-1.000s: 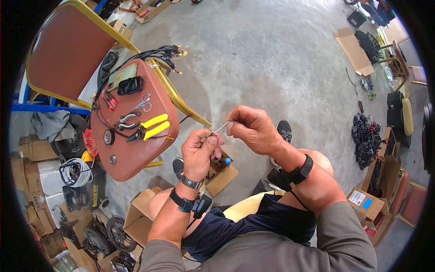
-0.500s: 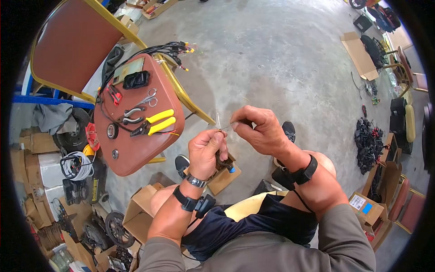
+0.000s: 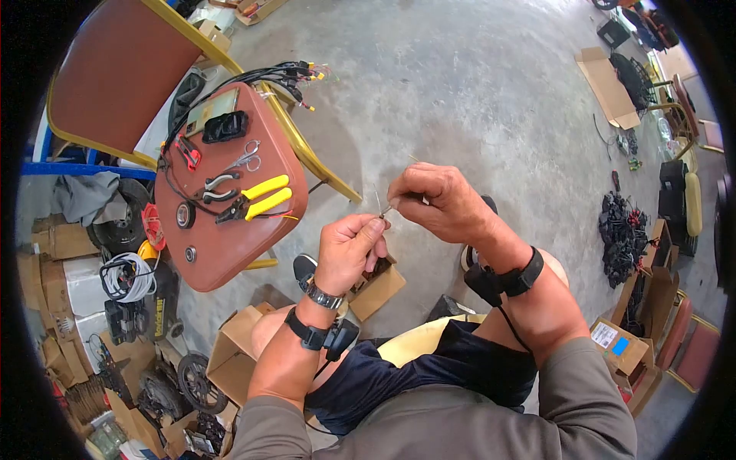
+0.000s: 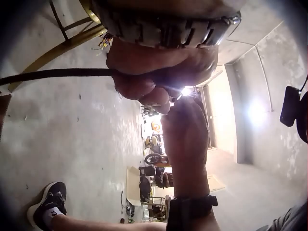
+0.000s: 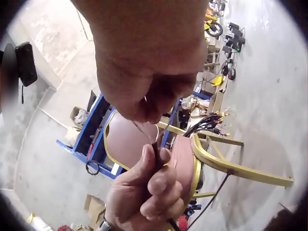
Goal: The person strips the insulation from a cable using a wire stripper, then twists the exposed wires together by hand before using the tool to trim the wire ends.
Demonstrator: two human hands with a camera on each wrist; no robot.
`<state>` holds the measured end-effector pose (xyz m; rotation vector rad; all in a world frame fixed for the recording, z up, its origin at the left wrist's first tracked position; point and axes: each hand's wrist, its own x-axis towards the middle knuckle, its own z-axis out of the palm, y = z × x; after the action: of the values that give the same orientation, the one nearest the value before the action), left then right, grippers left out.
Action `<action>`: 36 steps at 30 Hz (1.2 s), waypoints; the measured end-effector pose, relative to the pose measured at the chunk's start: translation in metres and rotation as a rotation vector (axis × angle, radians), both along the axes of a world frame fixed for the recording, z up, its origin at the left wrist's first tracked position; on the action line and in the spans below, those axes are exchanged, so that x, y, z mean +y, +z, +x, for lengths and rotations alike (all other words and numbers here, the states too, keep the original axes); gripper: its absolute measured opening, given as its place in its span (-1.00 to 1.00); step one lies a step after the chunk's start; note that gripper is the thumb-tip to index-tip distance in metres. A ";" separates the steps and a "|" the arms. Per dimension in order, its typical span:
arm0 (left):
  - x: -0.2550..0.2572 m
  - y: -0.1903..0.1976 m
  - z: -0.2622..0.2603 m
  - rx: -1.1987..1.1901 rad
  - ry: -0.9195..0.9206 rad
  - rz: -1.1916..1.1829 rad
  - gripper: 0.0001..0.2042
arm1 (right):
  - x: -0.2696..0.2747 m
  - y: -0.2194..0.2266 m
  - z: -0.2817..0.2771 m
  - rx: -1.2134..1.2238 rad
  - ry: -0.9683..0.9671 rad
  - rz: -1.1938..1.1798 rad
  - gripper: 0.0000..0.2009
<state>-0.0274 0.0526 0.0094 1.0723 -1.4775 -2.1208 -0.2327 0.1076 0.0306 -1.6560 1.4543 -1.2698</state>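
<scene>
My left hand (image 3: 351,249) grips a black cable (image 4: 53,73) near its end, which sticks up past the thumb and curled fingers. From that end, thin wires (image 5: 143,129) spread apart in the right wrist view. Just above and to the right, my right hand (image 3: 433,198) pinches one of these wires between thumb and forefinger. Another thin wire (image 3: 377,196) points upward beside it. The rest of the cable trails out below the left fist in the right wrist view. In the left wrist view both hands come close together against bright light.
On a brown chair seat (image 3: 253,115) at left lie yellow-handled wire strippers (image 3: 264,197), black-handled pliers (image 3: 220,188), scissors (image 3: 249,157), a tape roll (image 3: 185,215) and a bundle of cables (image 3: 287,73). An open cardboard box (image 3: 377,294) stands between the feet. A black cable heap (image 3: 622,238) lies at right.
The right hand lowered from the wire it held at first, then took hold of a strand at the cable end and moved slightly up. The left hand stays around the cable.
</scene>
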 end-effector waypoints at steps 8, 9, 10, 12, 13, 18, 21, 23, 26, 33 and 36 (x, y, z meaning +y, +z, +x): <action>-0.001 0.000 0.001 -0.130 -0.125 -0.032 -0.83 | 0.000 0.009 -0.014 -0.055 0.152 0.264 -0.90; 0.000 0.000 0.000 -0.140 -0.132 -0.047 -0.84 | 0.000 0.010 -0.016 -0.045 0.159 0.278 -0.89; 0.001 0.001 -0.001 -0.165 -0.146 -0.043 -0.85 | 0.001 0.009 -0.016 -0.036 0.167 0.291 -0.89; 0.001 0.002 -0.002 -0.215 -0.171 -0.041 -0.85 | 0.001 0.008 -0.015 -0.023 0.172 0.300 -0.89; 0.002 -0.001 -0.002 -0.205 -0.161 -0.069 -0.86 | 0.001 0.007 -0.014 -0.020 0.168 0.298 -0.90; 0.005 0.002 -0.009 -0.264 -0.086 -0.109 -0.85 | 0.002 0.000 -0.004 0.146 0.127 0.067 -0.97; 0.004 -0.010 -0.008 -0.259 -0.040 -0.198 -0.84 | 0.001 -0.004 0.003 0.328 0.102 -0.107 -0.94; 0.003 -0.014 -0.008 -0.256 0.019 -0.183 -0.83 | 0.001 -0.004 0.010 0.454 0.094 -0.186 -0.90; 0.001 -0.011 -0.008 -0.228 0.094 -0.097 -0.83 | 0.003 -0.002 0.018 0.531 0.069 -0.221 -0.88; 0.000 -0.009 -0.006 -0.090 0.168 0.077 -0.81 | 0.004 -0.008 0.019 0.540 0.040 -0.247 -0.87; 0.000 -0.010 -0.006 -0.090 0.193 0.070 -0.81 | 0.003 -0.011 0.016 0.488 0.046 -0.207 -0.88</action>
<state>-0.0334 0.0527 -0.0006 1.2950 -1.2886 -2.0264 -0.2165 0.1110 0.0199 -2.2401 1.5828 -1.0630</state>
